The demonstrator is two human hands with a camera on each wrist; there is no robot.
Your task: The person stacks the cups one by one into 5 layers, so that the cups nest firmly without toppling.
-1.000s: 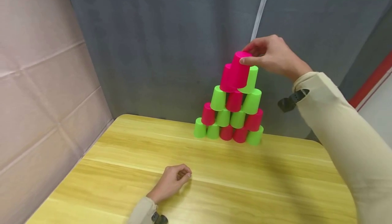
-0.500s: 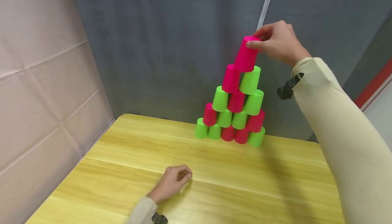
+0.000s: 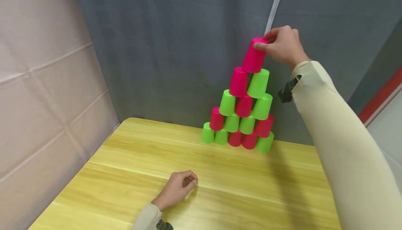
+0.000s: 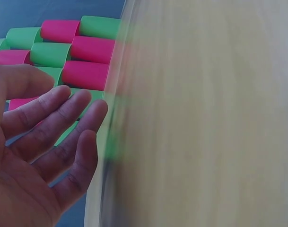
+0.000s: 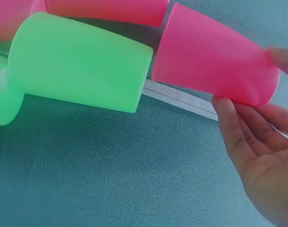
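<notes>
Up top, the right hand (image 3: 282,46) pinches the pink cup (image 3: 253,56) by its base, upside down and tilted, at the peak of the cup pyramid (image 3: 240,113) on the table (image 3: 220,188). Meanwhile the left hand (image 3: 177,188) rests loosely curled on the table, holding nothing.

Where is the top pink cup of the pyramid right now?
In the head view the top pink cup crowns the cup pyramid at the table's far edge, resting on the pink and green cups below, its top pinched by the right hand.
</notes>
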